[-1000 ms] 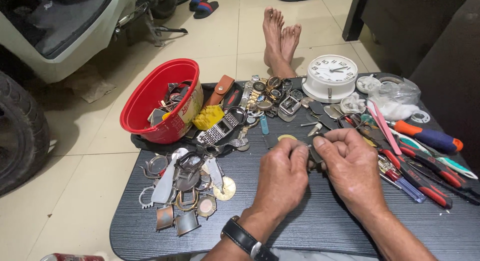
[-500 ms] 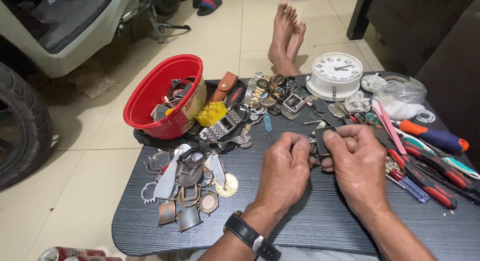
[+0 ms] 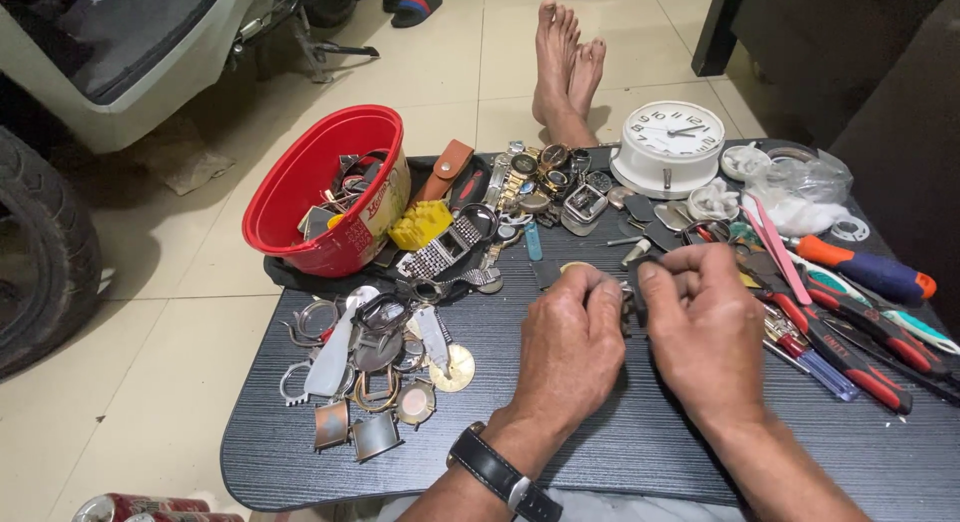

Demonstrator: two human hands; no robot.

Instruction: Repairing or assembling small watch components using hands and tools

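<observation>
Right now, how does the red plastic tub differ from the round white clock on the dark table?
The red plastic tub is deep and open, and holds watch parts; the round white clock is flatter and closed, its dial facing up. The tub hangs over the table's far left edge; the clock sits further right. Both are rounded.

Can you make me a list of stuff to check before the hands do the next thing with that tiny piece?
1. Both hands on the small dark piece: left hand and right hand pinch it together over the table. Ok.
2. What the piece is: mostly hidden by fingers. Cannot tell.
3. Bare table under the hands to catch a drop: ok.
4. Tools in reach: pliers with red handles and screwdriver lie just right of the right hand. Ok.
5. Pile of watch cases out of the way: apart, to the left. Ok.
6. Red bowl steady: part of it hangs past the table edge. Not ok.
</observation>
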